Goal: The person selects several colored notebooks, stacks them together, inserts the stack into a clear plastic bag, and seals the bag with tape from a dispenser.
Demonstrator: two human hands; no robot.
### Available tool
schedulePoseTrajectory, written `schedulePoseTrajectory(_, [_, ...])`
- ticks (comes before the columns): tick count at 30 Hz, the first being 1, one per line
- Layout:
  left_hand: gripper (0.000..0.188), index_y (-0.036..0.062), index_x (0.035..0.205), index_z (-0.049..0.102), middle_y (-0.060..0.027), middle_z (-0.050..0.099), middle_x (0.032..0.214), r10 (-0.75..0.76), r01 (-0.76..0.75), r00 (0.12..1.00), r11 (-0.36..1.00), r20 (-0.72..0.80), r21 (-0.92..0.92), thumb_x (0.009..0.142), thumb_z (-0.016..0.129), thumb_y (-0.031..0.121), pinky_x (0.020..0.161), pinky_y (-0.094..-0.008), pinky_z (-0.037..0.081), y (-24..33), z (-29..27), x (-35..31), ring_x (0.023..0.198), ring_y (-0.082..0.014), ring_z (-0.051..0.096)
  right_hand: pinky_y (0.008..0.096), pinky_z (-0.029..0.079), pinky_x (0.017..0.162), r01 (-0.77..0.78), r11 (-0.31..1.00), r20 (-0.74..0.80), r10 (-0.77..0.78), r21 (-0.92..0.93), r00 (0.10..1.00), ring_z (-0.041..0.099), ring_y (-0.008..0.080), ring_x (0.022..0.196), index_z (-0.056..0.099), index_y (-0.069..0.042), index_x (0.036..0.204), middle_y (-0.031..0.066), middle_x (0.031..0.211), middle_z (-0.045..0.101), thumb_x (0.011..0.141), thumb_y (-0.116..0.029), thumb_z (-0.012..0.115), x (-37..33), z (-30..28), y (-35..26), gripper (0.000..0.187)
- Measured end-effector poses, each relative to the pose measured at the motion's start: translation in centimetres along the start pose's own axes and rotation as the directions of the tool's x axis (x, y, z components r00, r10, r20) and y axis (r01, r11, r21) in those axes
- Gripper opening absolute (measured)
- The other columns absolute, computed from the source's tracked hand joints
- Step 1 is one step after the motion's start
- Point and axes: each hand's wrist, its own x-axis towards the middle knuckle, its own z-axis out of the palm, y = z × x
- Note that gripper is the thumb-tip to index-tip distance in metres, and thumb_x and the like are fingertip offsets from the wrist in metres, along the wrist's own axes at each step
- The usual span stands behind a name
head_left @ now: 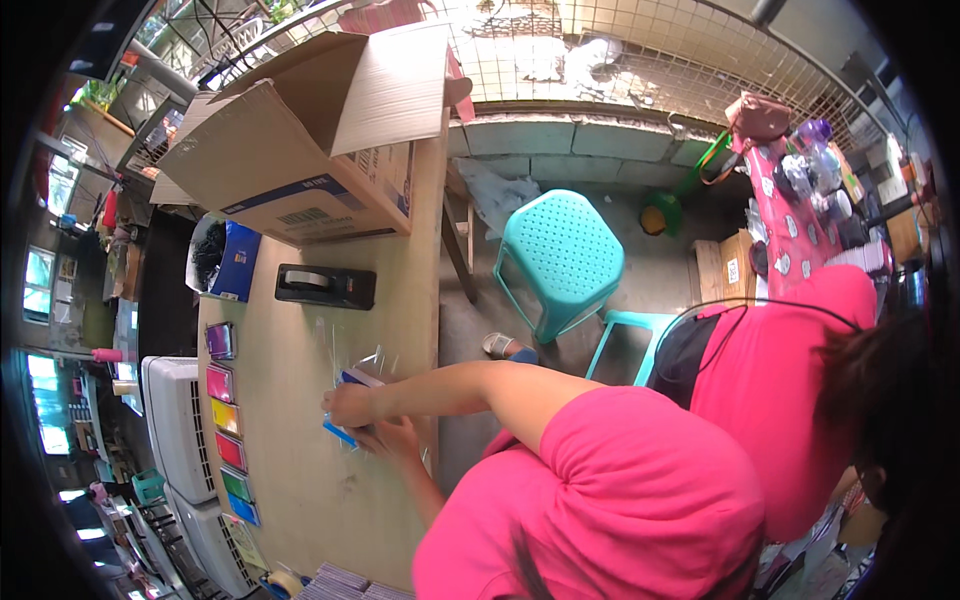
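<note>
Blue shows at both ends of the small pack (341,431) at the hands, which is over the tabletop (310,480), near its edge on the person's side. The right hand (350,405) is bent over the pack from above, its grip closed around it. The left hand (397,440) is just beside, fingers reaching toward the pack's near side; they are partly covered by the right hand, so I cannot tell how firm that grip is. Clear strips (372,356) lie around the pack. Both bare forearms come from a pink shirt (620,470).

Beyond the hands, 6 flat packets (226,416) lie in a row along the far edge: purple, pink, yellow, red, green and blue. Toward the top of the view are a black tape dispenser (325,287), a blue box (235,262) with dark contents, and a big cardboard box (300,195) with raised flaps. Near the lower edge are stacks (340,584) of thin items and a roll (285,578).

Well apart from the hands, a turquoise stool (565,245) stands on the floor, with mesh (660,60) above a block wall (520,135) behind it.
</note>
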Motion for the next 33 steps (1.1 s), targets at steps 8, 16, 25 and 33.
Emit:
schedulePoseTrajectory(8, [0.068, 0.0092, 0.143, 0.04, -0.0278, 0.035, 0.147, 0.124, -0.124, 0.992, 0.987, -0.007, -0.104, 0.084, 0.069, 0.026, 0.109, -0.0641, 0.027, -2.3, 1.2, 0.4, 0.137, -0.0519, 0.028, 0.0423, 0.056, 0.066, -0.268, 0.953, 0.186, 0.24, 0.141, 0.953, 0.066, 0.0294, 0.085, 0.071, -0.01, 0.072, 0.0127, 0.088, 0.066, 0.062, -0.021, 0.068, -0.6, -3.5, -1.4, 0.016])
schedulePoseTrajectory(16, [0.069, 0.0145, 0.148, 0.036, -0.0333, 0.018, 0.154, -0.056, 0.058, 0.998, 0.988, 0.014, -0.145, 0.085, 0.063, 0.024, 0.116, -0.0611, 0.012, -0.8, 0.2, 2.9, 0.144, -0.0522, 0.012, 0.0411, 0.056, 0.071, -0.018, 1.0, -0.003, 0.018, 0.022, 1.0, 0.066, 0.0301, 0.088, 0.072, -0.008, 0.075, 0.0146, 0.091, 0.067, 0.074, -0.026, 0.064, 0.7, -0.3, 2.3, 0.02])
schedulePoseTrajectory(25, [0.081, -0.0025, 0.152, 0.018, -0.0312, 0.009, 0.157, -0.12, 0.132, 0.99, 0.973, 0.076, -0.189, 0.086, 0.058, 0.022, 0.116, -0.0619, 0.007, -1.2, -0.8, 2.9, 0.146, -0.0514, 0.003, 0.0405, 0.057, 0.074, -0.089, 0.995, 0.096, 0.084, 0.052, 0.992, 0.067, 0.0306, 0.089, 0.071, -0.007, 0.077, 0.0136, 0.093, 0.067, 0.08, -0.022, 0.061, 0.8, -0.3, 0.9, 0.018])
schedulePoseTrajectory(33, [0.09, -0.0023, 0.153, 0.007, -0.0284, -0.001, 0.159, -0.06, 0.082, 0.991, 0.978, 0.117, -0.193, 0.087, 0.059, 0.027, 0.116, -0.0612, 0.003, -2.9, 0.0, 3.4, 0.147, -0.0496, -0.004, 0.0396, 0.056, 0.073, -0.184, 0.983, 0.012, 0.184, 0.01, 0.983, 0.067, 0.0292, 0.087, 0.069, -0.008, 0.081, 0.0102, 0.089, 0.066, 0.087, -0.023, 0.057, 0.6, -1.0, -0.7, 0.02])
